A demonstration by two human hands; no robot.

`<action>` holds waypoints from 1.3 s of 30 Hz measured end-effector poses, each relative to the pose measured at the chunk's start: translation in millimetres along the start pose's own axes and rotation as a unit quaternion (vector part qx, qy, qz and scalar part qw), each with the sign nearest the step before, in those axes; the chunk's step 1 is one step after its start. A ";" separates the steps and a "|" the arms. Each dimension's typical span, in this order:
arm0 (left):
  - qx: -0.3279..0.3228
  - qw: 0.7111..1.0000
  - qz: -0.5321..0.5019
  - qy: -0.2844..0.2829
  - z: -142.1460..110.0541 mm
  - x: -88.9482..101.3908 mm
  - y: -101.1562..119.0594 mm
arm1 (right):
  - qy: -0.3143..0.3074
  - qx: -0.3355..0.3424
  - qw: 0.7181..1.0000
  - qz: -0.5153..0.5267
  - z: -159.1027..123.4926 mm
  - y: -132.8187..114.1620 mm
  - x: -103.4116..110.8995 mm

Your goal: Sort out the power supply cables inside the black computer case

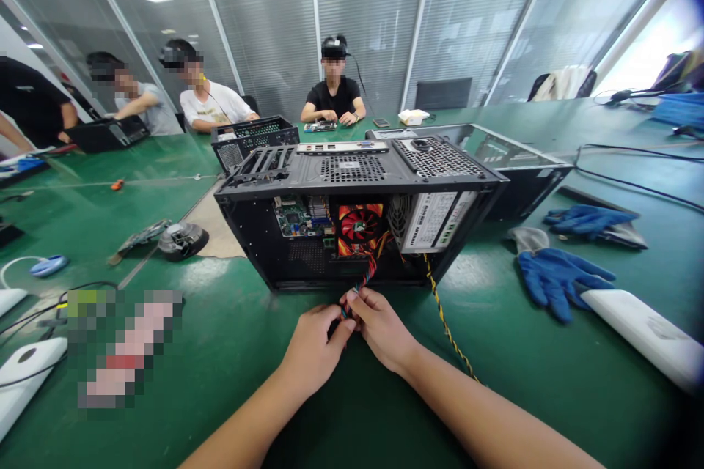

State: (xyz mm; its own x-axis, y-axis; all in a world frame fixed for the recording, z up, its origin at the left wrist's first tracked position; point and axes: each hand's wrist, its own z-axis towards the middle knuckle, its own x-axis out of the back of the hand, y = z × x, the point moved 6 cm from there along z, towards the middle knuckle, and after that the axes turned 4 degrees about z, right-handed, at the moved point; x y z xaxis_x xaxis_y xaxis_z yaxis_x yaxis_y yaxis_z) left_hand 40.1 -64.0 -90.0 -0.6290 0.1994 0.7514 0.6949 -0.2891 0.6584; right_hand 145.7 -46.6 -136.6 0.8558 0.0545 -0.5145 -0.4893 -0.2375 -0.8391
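Note:
An open black computer case (247, 227) lies in front of me, its back panel facing up. Inside it show a motherboard (300, 217), a red-and-black cooling fan (360, 229) and a silver power supply (437, 223). A twisted bundle of red, black and blue cables (367, 275) comes out of the case towards me. My left hand (316, 341) pinches this bundle near its lower end. Close against it, my right hand (382, 326) grips the bundle a little higher. A yellow-and-black twisted cable (440, 304) hangs from the power supply onto the table.
Blue gloves (558, 278) and a white device (649, 330) lie to the right. At the left are a round metal cooler (181, 240) and cables. Another case (528, 168) stands behind mine. Several people sit across the green table (231, 396), one handling a circuit board (320, 127).

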 end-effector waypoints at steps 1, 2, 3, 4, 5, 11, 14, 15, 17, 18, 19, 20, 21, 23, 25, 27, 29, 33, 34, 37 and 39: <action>-0.011 1.000 0.023 0.014 -0.6 0.5 0.7 | 0.005 0.002 1.000 -0.002 -0.3 -0.6 0.0; -0.021 0.998 0.046 0.026 -1.2 0.8 1.2 | 0.010 0.005 1.000 -0.004 -0.6 -1.2 0.0; -0.029 0.997 0.067 0.034 -1.9 0.7 1.4 | 0.013 0.007 1.000 -0.005 -0.8 -1.8 -0.2; -0.035 0.995 0.084 0.041 -2.4 0.4 1.4 | 0.014 0.008 1.000 -0.006 -1.0 -2.2 -0.5; -0.039 0.994 0.095 0.044 -2.7 0.1 1.3 | 0.015 0.008 1.000 -0.006 -1.1 -2.5 -0.8; -0.025 0.998 0.040 0.036 -0.6 2.0 2.8 | 0.017 0.000 1.000 -0.003 -1.0 -1.9 -1.1; -0.002 1.000 -0.009 0.010 1.0 0.7 1.2 | 0.003 0.002 1.000 0.004 -0.5 -1.6 -1.4; 0.003 1.000 -0.024 0.001 1.2 -0.3 0.3 | -0.002 0.002 1.000 0.007 -0.3 -1.3 -1.5; 0.009 0.999 -0.048 -0.011 1.1 -2.4 -1.6 | -0.006 0.000 1.000 0.013 0.2 -0.8 -1.1; 0.012 0.998 -0.058 -0.015 1.0 -3.5 -2.7 | -0.006 -0.001 1.000 0.014 0.4 -0.5 -0.8; 0.015 0.998 -0.066 -0.017 0.9 -4.3 -3.8 | -0.005 -0.001 1.000 0.015 0.5 -0.4 -0.5; 0.017 0.997 -0.073 -0.020 1.0 -5.1 -4.6 | -0.004 -0.001 1.000 0.016 0.7 -0.3 -0.2; 0.018 0.997 -0.078 -0.022 1.1 -5.5 -5.2 | -0.003 -0.001 1.000 0.017 0.9 -0.2 -0.1; 0.019 0.996 -0.082 -0.024 1.7 -5.6 -5.6 | -0.004 0.000 1.000 0.020 1.2 0.0 -0.1; 0.024 0.996 -0.086 -0.028 2.4 -5.3 -6.2 | -0.007 -0.002 1.000 0.026 1.4 0.3 -0.3; 0.032 0.993 -0.103 -0.038 2.9 -5.8 -6.9 | -0.008 -0.007 0.999 0.034 1.5 0.3 -0.4; 0.032 0.988 -0.138 -0.056 3.0 -7.5 -6.8 | -0.007 -0.014 0.999 0.044 1.4 0.1 -0.6; 0.032 0.974 -0.210 -0.082 2.3 -11.0 -7.7 | -0.018 -0.027 0.998 0.055 1.1 -0.7 -2.7; 0.034 0.971 -0.221 -0.083 2.1 -11.4 -8.4 | -0.021 -0.029 0.998 0.056 1.0 -0.7 -3.1; 0.033 0.969 -0.231 -0.079 1.6 -11.9 -10.7 | -0.028 -0.031 0.997 0.060 0.9 0.0 -3.5; 0.032 0.972 -0.220 -0.077 1.5 -12.0 -11.8 | -0.026 -0.027 0.998 0.057 1.0 0.5 -2.9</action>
State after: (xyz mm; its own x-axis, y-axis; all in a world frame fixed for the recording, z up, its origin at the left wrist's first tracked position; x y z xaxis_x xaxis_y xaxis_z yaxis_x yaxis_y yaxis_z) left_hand 40.0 -61.6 -106.6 -0.8144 0.4295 0.3903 0.3937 -0.0853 0.9153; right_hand 142.8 -45.9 -135.7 0.7844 0.0750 -0.6157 -0.5718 -0.2970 -0.7648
